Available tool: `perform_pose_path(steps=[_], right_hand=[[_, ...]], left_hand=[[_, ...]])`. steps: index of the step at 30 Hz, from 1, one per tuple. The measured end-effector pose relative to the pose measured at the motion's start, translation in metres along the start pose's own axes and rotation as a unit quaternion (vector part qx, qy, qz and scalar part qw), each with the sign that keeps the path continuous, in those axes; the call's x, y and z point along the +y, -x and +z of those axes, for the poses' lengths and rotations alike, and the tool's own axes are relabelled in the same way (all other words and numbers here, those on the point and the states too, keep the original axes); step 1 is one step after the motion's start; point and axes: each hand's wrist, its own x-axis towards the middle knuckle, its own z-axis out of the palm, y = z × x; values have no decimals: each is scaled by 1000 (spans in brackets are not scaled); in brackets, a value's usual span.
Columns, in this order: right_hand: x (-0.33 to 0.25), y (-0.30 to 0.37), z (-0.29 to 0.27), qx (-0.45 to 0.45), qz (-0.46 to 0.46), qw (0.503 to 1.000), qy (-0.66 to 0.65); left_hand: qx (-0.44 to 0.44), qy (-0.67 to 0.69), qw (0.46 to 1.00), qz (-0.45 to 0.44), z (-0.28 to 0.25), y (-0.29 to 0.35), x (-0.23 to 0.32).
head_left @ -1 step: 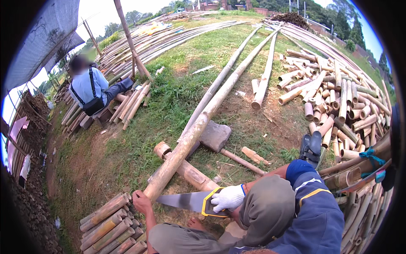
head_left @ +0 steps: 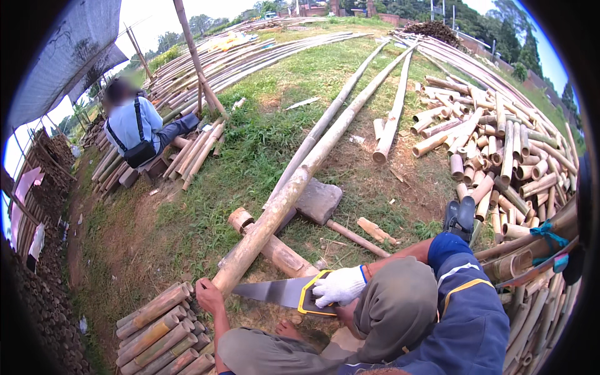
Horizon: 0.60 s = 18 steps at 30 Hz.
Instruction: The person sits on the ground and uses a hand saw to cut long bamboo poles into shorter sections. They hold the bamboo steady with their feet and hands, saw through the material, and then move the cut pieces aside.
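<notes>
A long bamboo pole (head_left: 275, 215) slants from the far ground down to me, its near part propped on a short thick bamboo piece (head_left: 284, 255) lying crosswise. My bare left hand (head_left: 210, 295) grips the pole's near end, fingers curled at its left side. In a white knit glove, my right hand (head_left: 339, 287) is closed round the black and yellow handle of a handsaw (head_left: 270, 292). The blade points left, its tip close to the pole's near end. Whether the teeth touch the bamboo I cannot tell.
Cut bamboo pieces (head_left: 159, 325) are stacked at the lower left. A stone block (head_left: 319, 201) and a mallet-like wooden handle (head_left: 356, 239) lie beyond the saw. A large bamboo heap (head_left: 506, 150) fills the right. Another person (head_left: 134, 128) sits at the left, facing away.
My right hand and the saw have shifted slightly up and to the right. My left hand stays at the pole's end.
</notes>
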Motion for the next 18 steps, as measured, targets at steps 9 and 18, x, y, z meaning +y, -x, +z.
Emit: perform_pose_path(steps=[9, 18], right_hand=[[-98, 53, -246, 3, 231, 963, -143], [-230, 112, -208, 377, 303, 833, -267]], left_hand=[[-200, 41, 978, 44, -23, -23, -9], [-366, -83, 913, 162, -34, -39, 19]])
